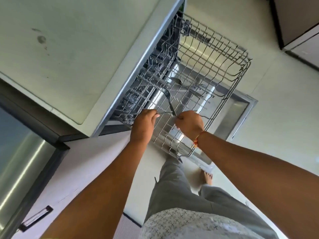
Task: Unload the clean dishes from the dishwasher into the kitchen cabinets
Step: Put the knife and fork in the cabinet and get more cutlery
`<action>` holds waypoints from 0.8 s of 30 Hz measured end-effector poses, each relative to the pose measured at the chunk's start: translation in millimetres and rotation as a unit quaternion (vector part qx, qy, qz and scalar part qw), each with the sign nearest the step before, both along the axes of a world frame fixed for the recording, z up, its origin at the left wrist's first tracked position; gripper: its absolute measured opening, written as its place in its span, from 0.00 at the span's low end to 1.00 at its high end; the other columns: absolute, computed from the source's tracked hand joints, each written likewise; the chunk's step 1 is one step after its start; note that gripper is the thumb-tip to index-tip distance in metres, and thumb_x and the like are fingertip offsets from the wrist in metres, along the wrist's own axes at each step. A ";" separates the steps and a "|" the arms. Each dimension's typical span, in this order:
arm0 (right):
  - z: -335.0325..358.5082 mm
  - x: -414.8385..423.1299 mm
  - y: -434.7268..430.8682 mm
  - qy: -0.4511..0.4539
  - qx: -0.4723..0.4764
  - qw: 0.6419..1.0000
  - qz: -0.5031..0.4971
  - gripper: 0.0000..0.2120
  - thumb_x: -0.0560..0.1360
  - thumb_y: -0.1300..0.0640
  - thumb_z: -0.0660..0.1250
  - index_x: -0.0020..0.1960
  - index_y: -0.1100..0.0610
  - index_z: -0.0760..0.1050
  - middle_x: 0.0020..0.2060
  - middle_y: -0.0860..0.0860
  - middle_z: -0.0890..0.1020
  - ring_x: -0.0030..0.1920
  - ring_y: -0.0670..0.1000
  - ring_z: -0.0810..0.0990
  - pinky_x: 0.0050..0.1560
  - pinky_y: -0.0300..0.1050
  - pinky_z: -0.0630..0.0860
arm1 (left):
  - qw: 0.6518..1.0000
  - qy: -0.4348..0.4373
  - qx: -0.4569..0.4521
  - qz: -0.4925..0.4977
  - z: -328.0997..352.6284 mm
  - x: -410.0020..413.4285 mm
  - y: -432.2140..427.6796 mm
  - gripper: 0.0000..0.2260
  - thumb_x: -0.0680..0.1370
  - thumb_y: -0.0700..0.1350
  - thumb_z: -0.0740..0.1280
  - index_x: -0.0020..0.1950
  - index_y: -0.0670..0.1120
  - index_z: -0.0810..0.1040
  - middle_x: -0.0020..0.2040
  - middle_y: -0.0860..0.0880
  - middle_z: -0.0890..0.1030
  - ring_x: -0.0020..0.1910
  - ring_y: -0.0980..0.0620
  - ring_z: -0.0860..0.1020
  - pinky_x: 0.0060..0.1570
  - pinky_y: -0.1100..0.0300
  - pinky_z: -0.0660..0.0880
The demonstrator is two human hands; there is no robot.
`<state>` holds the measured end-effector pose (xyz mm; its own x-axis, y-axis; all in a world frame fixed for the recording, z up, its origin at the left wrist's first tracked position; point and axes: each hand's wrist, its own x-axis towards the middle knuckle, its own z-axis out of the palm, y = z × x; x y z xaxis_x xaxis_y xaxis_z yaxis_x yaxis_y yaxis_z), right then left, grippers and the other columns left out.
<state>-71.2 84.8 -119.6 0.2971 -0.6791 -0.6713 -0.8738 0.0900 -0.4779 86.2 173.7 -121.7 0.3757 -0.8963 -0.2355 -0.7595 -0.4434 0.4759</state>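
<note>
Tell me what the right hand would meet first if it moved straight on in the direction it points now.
Probably the thin piece of cutlery that the left hand holds, then that hand's fingers. The right hand, gripping a fork, points left at them; depth is unclear.

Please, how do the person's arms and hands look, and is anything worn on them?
Both forearms are bare, with no sleeves or gloves in view. The left hand and its wrist wear nothing. The right hand has a thin orange thread band round its wrist.
</note>
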 end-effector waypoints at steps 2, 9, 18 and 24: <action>25.0 -18.9 5.6 -0.072 0.029 0.995 -0.058 0.10 0.78 0.52 0.66 0.44 0.52 0.85 0.37 0.47 0.85 0.39 0.47 0.83 0.35 0.38 0.76 | 0.996 0.027 -0.055 0.059 26.6 -15.2 7.8 0.06 0.80 0.42 0.67 0.53 0.44 0.83 0.44 0.47 0.83 0.41 0.52 0.78 0.40 0.59 0.76; 105.9 -90.7 34.6 -0.257 0.103 0.950 -0.147 0.06 0.77 0.54 0.72 0.44 0.54 0.86 0.35 0.51 0.84 0.38 0.51 0.80 0.38 0.41 0.76 | 0.927 0.202 -0.133 0.287 110.2 -79.6 37.5 0.10 0.80 0.49 0.66 0.50 0.44 0.83 0.37 0.49 0.81 0.34 0.54 0.76 0.37 0.55 0.73; 255.6 -127.7 143.2 -0.421 0.211 0.881 0.039 0.08 0.78 0.62 0.69 0.52 0.53 0.85 0.38 0.48 0.86 0.36 0.45 0.80 0.36 0.36 0.76 | 0.732 0.349 -0.352 0.467 273.6 -180.6 167.2 0.10 0.83 0.44 0.62 0.51 0.46 0.83 0.46 0.40 0.84 0.48 0.37 0.81 0.53 0.45 0.80; 329.5 -116.3 249.3 -0.441 0.277 0.830 0.199 0.10 0.78 0.57 0.69 0.58 0.55 0.82 0.49 0.52 0.87 0.52 0.52 0.85 0.50 0.43 0.79 | 0.696 0.237 -0.429 0.524 358.7 -216.5 306.7 0.09 0.83 0.44 0.60 0.57 0.48 0.80 0.51 0.49 0.84 0.53 0.46 0.83 0.57 0.51 0.80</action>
<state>-187.4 334.1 209.9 0.9658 -0.0677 -0.2503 -0.2199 0.2975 -0.9291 -130.3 480.5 237.0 0.9918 -0.0758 -0.1025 0.1002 -0.0336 0.9944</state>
